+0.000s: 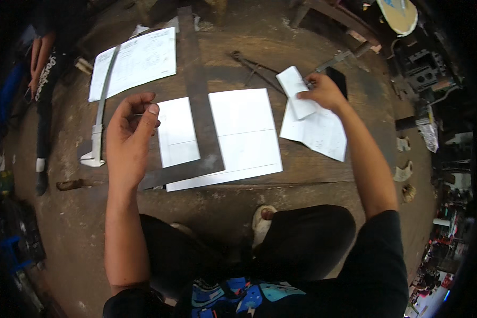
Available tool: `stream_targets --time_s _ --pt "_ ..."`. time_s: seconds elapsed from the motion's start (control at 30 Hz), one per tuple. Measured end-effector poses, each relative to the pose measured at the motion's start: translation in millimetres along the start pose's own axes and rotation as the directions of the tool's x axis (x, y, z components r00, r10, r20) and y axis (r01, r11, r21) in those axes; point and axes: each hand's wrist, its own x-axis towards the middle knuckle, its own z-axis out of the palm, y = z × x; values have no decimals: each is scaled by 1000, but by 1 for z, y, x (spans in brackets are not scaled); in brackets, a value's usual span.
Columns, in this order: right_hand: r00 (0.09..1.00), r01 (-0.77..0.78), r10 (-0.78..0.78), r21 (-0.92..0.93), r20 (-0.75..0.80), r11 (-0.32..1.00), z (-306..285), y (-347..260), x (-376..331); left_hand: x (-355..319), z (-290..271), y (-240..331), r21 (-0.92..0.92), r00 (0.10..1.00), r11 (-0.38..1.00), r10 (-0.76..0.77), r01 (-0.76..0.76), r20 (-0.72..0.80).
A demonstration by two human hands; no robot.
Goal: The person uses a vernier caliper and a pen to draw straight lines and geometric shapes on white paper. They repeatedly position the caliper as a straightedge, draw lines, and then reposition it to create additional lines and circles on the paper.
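On the right, my right hand [326,94] pinches a folded white paper [293,84] between thumb and fingers. Beneath it a larger sheet with faint writing [320,137] lies on the wooden table [244,63]. My left hand [130,130] hovers over the left side, its fingers loosely curled and apart, with nothing seen in them. Beside it rests a vernier caliper [96,139], its beam across a printed sheet [143,58]. A dark metal try square [199,95] lies over white paper with ruled lines [247,124], between my hands.
A pair of dark metal dividers or tongs [254,66] lies beyond the folded paper. A black phone-like slab [337,80] and another metal measuring tool [334,61] are near my right hand. Another person's arm [41,55] shows at far left. Machine parts [421,69] stand at right.
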Motion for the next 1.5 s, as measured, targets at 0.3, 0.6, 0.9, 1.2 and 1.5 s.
stream_targets --time_s 0.3,0.6,0.9,1.2,1.5 --pt "847 209 -386 -440 -365 873 2 -44 -54 -47 -60 -41 796 887 538 -175 -277 427" --pt "753 647 -598 -136 275 751 74 -115 -98 -36 -85 -64 793 834 445 -162 -416 528" --pt "852 488 -321 -403 414 774 93 -122 -102 -26 -88 -84 669 775 602 -126 -436 619" --pt "875 463 -337 -399 348 791 94 -109 -94 -34 -70 -110 524 725 524 320 -671 609" --pt "850 527 -449 -413 277 743 105 -110 -83 -47 -68 -111 569 724 447 416 -690 551"
